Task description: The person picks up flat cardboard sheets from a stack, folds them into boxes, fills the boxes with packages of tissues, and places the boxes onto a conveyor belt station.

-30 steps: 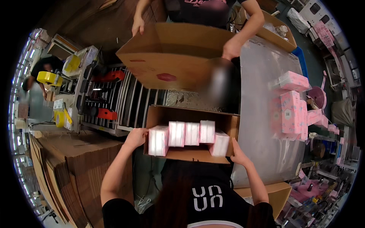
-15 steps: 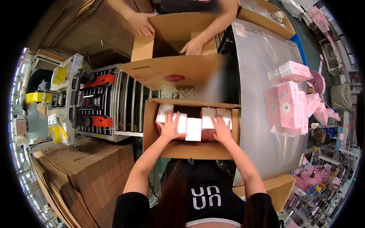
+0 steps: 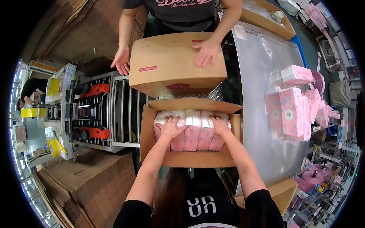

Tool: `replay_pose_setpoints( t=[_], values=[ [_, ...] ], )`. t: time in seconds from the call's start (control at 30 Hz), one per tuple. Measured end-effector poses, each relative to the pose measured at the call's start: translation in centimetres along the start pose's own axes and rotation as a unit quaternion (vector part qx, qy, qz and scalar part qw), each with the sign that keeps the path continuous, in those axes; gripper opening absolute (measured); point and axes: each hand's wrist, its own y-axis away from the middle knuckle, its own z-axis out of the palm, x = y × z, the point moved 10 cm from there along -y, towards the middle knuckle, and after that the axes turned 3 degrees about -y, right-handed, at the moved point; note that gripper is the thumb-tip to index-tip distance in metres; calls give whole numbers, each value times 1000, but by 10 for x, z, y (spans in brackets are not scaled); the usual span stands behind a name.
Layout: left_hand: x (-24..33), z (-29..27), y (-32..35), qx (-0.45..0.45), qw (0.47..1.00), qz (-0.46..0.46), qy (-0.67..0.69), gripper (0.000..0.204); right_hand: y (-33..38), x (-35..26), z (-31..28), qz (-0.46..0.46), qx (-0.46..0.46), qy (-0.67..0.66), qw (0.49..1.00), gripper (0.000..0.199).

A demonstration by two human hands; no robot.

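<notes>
Along the right, a table (image 3: 258, 114), grey and shiny. At lower left, a stack (image 3: 89, 173) of flat brown cardboard, layer close upon layer. Above it, a frame with metal rollers (image 3: 125, 110) and two red brackets (image 3: 93, 90). At the far side, a co-worker (image 3: 180, 17) in a dark shirt. In front of that dark shirt, the far box (image 3: 167, 57), brown with red marks, just beyond a second one. Nearer, between rollers and table, the near box (image 3: 186, 159): brown, open at the top, with inner walls in plain sight.

On the table, a cluster of loose packs (image 3: 291, 114), pink, some in clear wrap, well apart from both boxes. Inside the near box, five packs (image 3: 192, 138) in a single row, side by side, pink in front and whitish on top.

Over the left end of that row, the left hand (image 3: 172, 128): fingers spread and unclenched across the tops, thumb stretched toward the middle. Over the right end, the right hand (image 3: 220, 125): fingers laid out loosely on the tops, thumb hard to make out. On the far box, one co-worker's hand (image 3: 207, 52), palm down; beside its left end, the other (image 3: 122, 60), fingers relaxed. At far left, yellow tape (image 3: 32, 113).
</notes>
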Motion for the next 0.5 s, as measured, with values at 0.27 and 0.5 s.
replay_pose_setpoints(
  t=[0.27, 0.5],
  values=[
    [-60, 73, -84, -138, 987, -66, -40, 83, -52, -47, -32, 74, -103, 7, 992, 36],
    [-52, 99, -55, 21, 987, 155, 25, 52, 36, -53, 68, -102, -58, -182, 976, 26]
  ],
)
